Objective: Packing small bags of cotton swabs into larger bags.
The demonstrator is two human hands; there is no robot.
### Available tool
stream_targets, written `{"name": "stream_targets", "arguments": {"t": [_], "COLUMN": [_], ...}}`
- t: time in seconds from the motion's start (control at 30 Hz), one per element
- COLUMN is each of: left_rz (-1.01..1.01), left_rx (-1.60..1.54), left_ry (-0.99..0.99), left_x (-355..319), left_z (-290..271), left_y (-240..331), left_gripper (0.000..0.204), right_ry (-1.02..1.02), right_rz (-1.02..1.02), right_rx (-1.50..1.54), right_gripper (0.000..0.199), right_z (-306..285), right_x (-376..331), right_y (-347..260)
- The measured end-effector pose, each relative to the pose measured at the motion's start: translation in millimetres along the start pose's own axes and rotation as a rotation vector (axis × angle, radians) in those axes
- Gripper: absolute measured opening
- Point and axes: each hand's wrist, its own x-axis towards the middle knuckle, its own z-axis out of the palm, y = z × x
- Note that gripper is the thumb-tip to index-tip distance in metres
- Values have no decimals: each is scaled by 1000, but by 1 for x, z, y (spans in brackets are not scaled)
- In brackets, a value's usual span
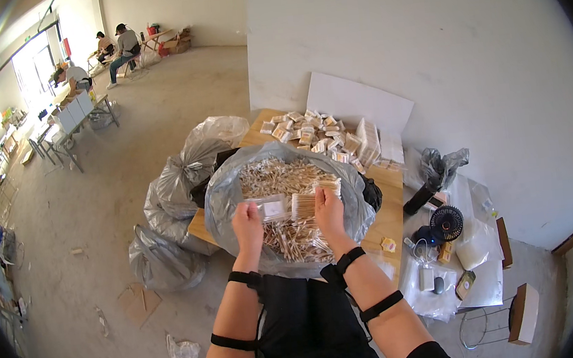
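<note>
White swabs (303,206), long axes forward, right hand (330,213) gripping them, left hand (247,225) gripping packet (273,209)

Single wide fisheye view, steeply downward from head height.

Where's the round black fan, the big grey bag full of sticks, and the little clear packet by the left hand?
Round black fan (446,222): head view, middle of its front.
Big grey bag (221,202): head view, its left side wall.
Little clear packet (272,209): head view, near its middle.
</note>
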Motion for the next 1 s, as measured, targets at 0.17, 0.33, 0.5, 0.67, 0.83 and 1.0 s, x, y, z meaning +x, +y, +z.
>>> {"name": "stream_targets", "arguments": {"t": [0.17, 0.33, 0.5, 0.67, 0.83, 1.0], "left_rz": [90, 206, 333, 401, 433, 352], "left_rx": [74, 296, 246, 279, 287, 253], "left_ry": [8, -84, -372, -428, -448, -310], "left_x": [24, 47, 63, 72, 73, 76], "left_z": [-11, -28, -24, -25, -21, -27], "left_y": [-11, 2, 72, 96, 99, 89], "left_gripper": [18, 17, 17, 16, 18, 16], "right_ry": [-2, 62, -272, -427, -440, -398], "right_rz": [-121, -425, 195, 642, 710, 684], "right_rx": [29, -232, 547, 1377, 1416, 1239], "right_gripper": [23, 24, 30, 35, 20, 18], "right_z": [-9, -6, 23, 34, 29, 28], "right_x": [11, -6, -15, -19, -12, -13], "right_y": [7, -22, -6, -14, -26, -27]}}
